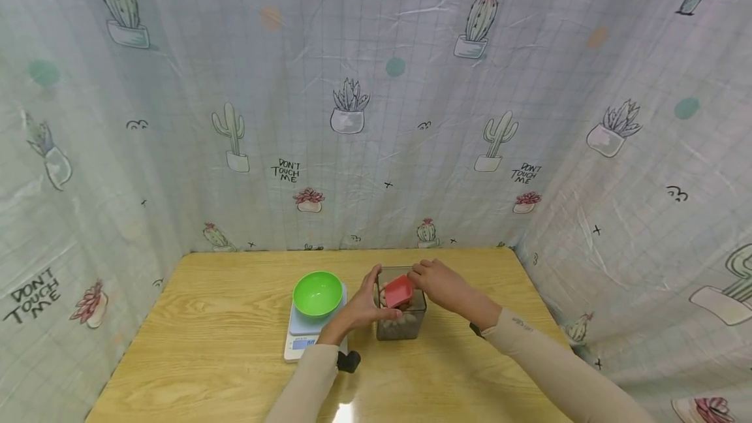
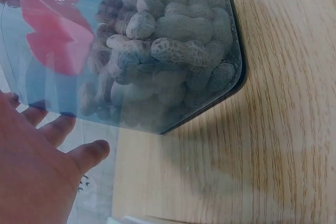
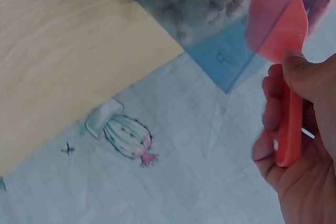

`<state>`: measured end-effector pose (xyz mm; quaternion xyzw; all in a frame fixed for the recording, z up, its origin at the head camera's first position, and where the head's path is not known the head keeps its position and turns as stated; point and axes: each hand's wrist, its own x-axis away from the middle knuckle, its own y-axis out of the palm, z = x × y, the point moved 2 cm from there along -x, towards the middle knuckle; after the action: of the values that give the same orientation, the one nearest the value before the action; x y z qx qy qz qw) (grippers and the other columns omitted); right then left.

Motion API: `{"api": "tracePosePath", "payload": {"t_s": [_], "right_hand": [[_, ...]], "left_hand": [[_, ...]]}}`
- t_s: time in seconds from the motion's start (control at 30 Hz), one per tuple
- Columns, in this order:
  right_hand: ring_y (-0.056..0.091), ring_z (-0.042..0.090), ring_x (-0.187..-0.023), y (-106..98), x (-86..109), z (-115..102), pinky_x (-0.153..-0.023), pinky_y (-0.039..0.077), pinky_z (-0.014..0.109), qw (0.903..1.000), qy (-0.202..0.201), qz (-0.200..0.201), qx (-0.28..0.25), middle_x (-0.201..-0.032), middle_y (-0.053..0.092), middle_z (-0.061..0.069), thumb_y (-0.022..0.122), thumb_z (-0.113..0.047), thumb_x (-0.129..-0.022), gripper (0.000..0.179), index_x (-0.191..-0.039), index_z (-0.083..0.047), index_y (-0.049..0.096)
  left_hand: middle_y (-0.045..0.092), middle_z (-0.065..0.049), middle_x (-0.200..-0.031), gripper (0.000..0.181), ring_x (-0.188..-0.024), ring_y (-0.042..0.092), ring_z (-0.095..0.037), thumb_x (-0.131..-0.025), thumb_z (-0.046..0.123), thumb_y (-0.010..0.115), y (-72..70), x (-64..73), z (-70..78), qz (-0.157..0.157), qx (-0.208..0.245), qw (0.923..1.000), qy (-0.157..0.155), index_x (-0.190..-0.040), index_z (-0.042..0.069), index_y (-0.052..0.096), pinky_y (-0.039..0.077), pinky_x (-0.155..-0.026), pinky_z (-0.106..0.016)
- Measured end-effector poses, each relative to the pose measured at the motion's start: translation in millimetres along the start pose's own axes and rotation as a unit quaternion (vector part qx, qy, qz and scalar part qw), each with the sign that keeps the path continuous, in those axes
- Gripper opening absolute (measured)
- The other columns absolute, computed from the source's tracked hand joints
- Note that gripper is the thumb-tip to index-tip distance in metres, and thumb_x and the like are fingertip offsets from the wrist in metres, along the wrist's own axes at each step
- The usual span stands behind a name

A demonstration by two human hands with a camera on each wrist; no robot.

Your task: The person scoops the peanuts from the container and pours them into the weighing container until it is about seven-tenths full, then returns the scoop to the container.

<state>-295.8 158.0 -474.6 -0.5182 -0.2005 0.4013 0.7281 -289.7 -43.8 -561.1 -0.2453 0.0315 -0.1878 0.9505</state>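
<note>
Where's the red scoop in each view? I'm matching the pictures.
Head: just below and right of centre, the scoop sits in the mouth of the box, by the right hand.
Left wrist: upper left, seen through the box wall.
Right wrist: upper right, the handle running down in the fingers.
Shared landmark: the peanuts in the box.

The scoop (image 1: pixel 399 291) is red, the container (image 1: pixel 418 320) smoky grey, the bowl (image 1: pixel 318 295) green, the table (image 1: pixel 205 331) yellow wood-grained, the curtain (image 1: pixel 282 77) cactus-printed.
</note>
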Motion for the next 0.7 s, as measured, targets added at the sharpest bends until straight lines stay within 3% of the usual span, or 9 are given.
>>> {"api": "tracePosePath", "payload": {"t_s": [0.37, 0.7], "right_hand": [[0.06, 0.016, -0.094, -30.8, 1.3, 8.6, -0.082, 0.05, 0.034, 0.9909, -0.053, 0.021, 0.122, -0.101, 0.065, -0.001, 0.07, -0.021, -0.091, 0.021, -0.111, -0.014, 0.065], [0.06, 0.016, -0.111, -42.9, -13.6, 2.2, -0.1, 0.048, 0.033, 0.9738, -0.075, -0.061, 0.206, -0.119, 0.066, -0.003, 0.073, -0.03, -0.089, 0.037, -0.123, -0.018, 0.066]], "left_hand": [[0.011, -0.009, -0.165, 0.118, -0.147, 0.029, -0.038, -0.073, 0.051, 0.082, -2.2, -0.8, -0.2, -0.004, 0.009, 0.9999, -0.006, -0.159, 0.03, 0.004, 0.036, -0.11, -0.059], [0.01, -0.012, -0.165, 0.118, -0.147, 0.027, -0.04, -0.073, 0.054, 0.081, -2.5, 1.4, 0.4, -0.008, 0.013, 0.9999, -0.001, -0.159, 0.031, 0.003, 0.036, -0.11, -0.059]]}}
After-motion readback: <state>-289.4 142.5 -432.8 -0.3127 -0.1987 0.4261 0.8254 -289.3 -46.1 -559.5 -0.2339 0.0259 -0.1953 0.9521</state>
